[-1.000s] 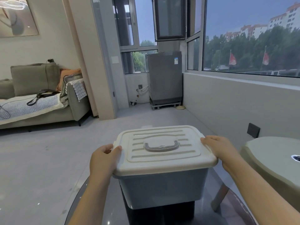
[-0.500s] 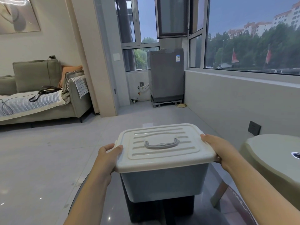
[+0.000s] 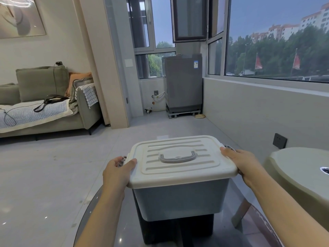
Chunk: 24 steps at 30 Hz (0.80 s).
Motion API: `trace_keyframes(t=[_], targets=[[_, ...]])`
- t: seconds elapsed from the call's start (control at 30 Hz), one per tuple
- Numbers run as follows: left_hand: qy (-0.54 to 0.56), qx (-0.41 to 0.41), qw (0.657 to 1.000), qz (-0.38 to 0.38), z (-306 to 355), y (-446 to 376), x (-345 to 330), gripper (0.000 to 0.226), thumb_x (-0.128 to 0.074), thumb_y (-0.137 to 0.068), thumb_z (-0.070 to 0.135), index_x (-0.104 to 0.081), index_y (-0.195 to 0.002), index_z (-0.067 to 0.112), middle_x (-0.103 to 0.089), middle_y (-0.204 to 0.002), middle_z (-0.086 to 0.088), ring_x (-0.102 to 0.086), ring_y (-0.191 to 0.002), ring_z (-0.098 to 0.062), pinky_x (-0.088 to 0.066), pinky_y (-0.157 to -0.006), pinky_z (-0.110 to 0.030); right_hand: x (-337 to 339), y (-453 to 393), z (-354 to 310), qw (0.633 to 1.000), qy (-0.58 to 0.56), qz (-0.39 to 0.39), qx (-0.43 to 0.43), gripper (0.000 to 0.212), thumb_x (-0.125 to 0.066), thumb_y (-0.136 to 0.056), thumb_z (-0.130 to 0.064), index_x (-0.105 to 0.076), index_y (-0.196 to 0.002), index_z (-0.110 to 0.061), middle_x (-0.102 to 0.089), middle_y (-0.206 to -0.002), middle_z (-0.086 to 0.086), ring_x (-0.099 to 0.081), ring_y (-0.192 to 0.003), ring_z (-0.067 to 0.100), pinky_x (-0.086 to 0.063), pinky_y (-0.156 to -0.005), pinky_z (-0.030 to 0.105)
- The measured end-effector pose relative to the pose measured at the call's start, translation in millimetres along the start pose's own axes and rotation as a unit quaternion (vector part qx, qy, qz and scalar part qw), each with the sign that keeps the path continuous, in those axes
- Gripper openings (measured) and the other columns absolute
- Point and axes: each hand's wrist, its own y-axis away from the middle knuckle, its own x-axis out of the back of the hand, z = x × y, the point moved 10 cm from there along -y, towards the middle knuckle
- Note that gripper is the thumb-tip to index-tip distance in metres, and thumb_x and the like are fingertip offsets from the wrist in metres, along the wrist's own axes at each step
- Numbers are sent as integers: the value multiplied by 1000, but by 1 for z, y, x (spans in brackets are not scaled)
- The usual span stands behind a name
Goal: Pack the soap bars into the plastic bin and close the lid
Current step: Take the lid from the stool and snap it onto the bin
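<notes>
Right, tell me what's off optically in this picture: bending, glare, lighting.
Head view: wide-angle bending bows the window frames and pillar outward; small glints dot the glass table and floor; dusk daylight is soft, so the lid and both hands, left and right, look sharp and evenly lit.

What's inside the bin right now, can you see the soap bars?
No. The white lid covers the bin, whose grey walls are opaque, so no soap shows. The left hand and right hand grip the lid's side edges.
</notes>
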Motion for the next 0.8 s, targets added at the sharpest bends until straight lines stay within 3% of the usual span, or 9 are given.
trace_keyframes(t=[0.07,0.13,0.2,0.27,0.43,0.57,0.73,0.8], targets=[[25,-4,1000,4,1,2,-1,66,-72,-80,15,-42,-138,10,-47,-141,-9,-53,-106,-24,-46,-64,-30,0,1,-5,1000,14,3,20,34,-66,-81,-27,-65,-96,4,-67,-84,13,-56,-72,26,-42,-68,34],[34,4,999,5,0,4,-1,68,-71,-80,12,-39,-140,8,-49,-139,-8,-52,-103,-22,-44,-63,-27,0,2,-9,999,24,2,39,31,-66,-82,-25,-66,-95,3,-67,-84,16,-54,-70,24,-40,-69,33],[39,31,999,-23,-3,2,-7,48,-67,-82,10,-53,-128,5,-63,-118,-9,-60,-93,-25,-48,-66,-31,-1,3,-11,998,32,-8,50,29,-64,-83,-24,-66,-94,3,-68,-98,21,-54,-72,24,-39,-69,33],[45,65,995,-53,-9,3,-12,29,-63,-85,11,-60,-112,1,-67,-97,-11,-63,-81,-27,-50,-70,-36,-3,3,-12,997,47,-29,53,23,-63,-84,-23,-68,-92,-2,-69,-97,19,-57,-73,24,-42,-71,34],[36,58,996,-59,-7,-1,-13,10,-61,-86,11,-62,-94,6,-67,-104,-18,-63,-87,-32,-51,-81,-44,-5,2,-12,995,57,-49,60,8,-59,-85,-19,-67,-82,-18,-70,-91,11,-62,-77,25,-47,-73,37],[25,39,997,-55,-4,-4,-12,2,-60,-86,10,-62,-87,9,-67,-101,-18,-62,-84,-31,-49,-72,-41,-6,1,-15,996,47,-40,71,15,-58,-87,-16,-69,-94,-9,-69,-86,8,-61,-75,25,-46,-72,37],[-11,-1,999,-46,5,-2,-10,12,-58,-86,9,-60,-74,8,-64,-87,-13,-55,-73,-27,-41,-63,-34,-9,3,-19,995,56,-23,85,20,-52,-89,-15,-68,-97,-24,-69,-92,8,-60,-86,32,-43,-73,36],[-26,-22,999,-42,8,-2,-10,10,-56,-85,9,-56,-75,10,-56,-81,-11,-48,-72,-24,-35,-64,-33,-11,4,-18,995,47,-25,85,26,-50,-91,-16,-65,-111,-23,-67,-87,1,-59,-86,29,-44,-74,37]])
